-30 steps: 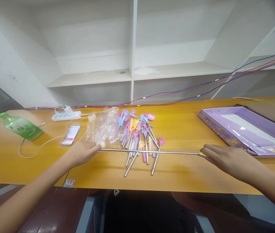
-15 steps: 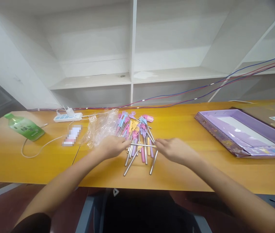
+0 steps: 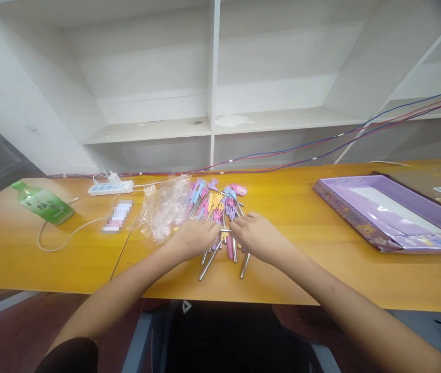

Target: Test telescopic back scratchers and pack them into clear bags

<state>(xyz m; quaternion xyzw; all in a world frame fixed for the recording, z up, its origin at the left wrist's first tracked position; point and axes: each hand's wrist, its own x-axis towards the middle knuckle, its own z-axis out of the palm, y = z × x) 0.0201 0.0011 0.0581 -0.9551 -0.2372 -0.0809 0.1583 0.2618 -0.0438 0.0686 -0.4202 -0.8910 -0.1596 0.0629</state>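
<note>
- At the far left of the frame, a green-labelled drink bottle [image 3: 43, 202] lies tilted on its side on the wood-coloured table [image 3: 290, 285], with a white cable [image 3: 68, 231] curving just beside it.
- Left of centre, a white power strip [image 3: 110, 187] with a plugged-in adapter sits near the table's back edge; below it in the frame lies a phone [image 3: 118, 216], its screen blurred out.
- Next comes a crumpled clear plastic bag [image 3: 164, 210], touching the pile on its right.
- Near the centre, the left hand [image 3: 197, 237] is closed around the left end of a slim metal rod [image 3: 226, 230].
- The rod lies level in the middle of the frame, above the pile of hand-headed back scratchers [image 3: 216, 200] in pink, blue, purple and yellow, their metal shafts pointing toward the bottom.
- Just right of centre, the right hand [image 3: 257, 235] grips the rod's other end, knuckles up.
- At the right, a purple-lined open box [image 3: 383, 182] rests beside a brown cardboard box [image 3: 424, 173].
</note>
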